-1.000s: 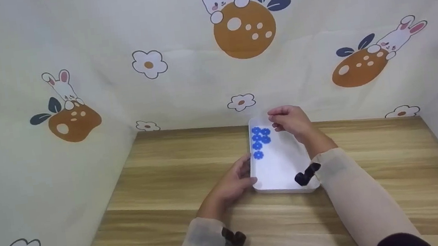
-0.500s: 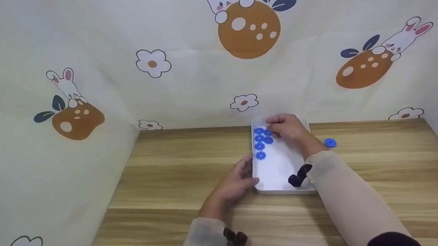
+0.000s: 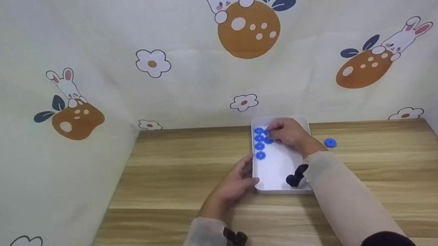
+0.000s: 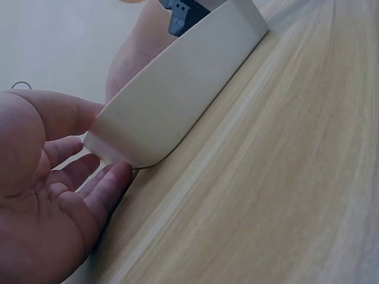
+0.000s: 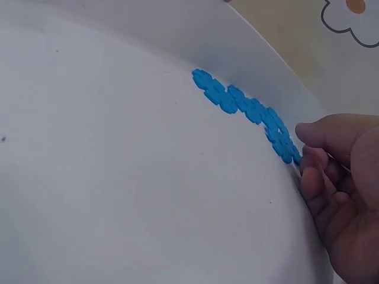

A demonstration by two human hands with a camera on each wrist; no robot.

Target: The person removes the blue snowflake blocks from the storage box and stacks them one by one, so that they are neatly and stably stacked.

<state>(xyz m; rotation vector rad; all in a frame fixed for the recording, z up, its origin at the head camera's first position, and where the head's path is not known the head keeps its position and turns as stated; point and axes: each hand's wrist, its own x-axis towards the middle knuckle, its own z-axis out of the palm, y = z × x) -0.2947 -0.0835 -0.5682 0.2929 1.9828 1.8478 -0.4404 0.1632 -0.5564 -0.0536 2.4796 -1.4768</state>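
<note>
1. Left hand: we see it gripping the near left corner of a white tray. The left wrist view adds what the head view hides: fingers curled against the outside wall, thumb at the rim.
2. Right hand: we find it inside the far left part of the tray, thumb and fingers drawn close together. The right wrist view shows the fingertips right at the end of a row of blue flowers; we cannot tell whether they hold one.
3. The flowers lie just beside and partly under the right hand, farther up the tray than the left hand. From the left wrist we cannot see them, as the tray wall blocks them.
4. Tray contents: the head view gives us four flowers in a column along the left wall and parts of two more next to them, half covered by the fingers. They sit close together; some seem to touch.
5. Outside the tray, to its right, we note one blue disc on the wood-grain table; only the head view shows it.
6. Each pale sleeve carries a black mount. A cloth printed with rabbits and oranges stands behind.
</note>
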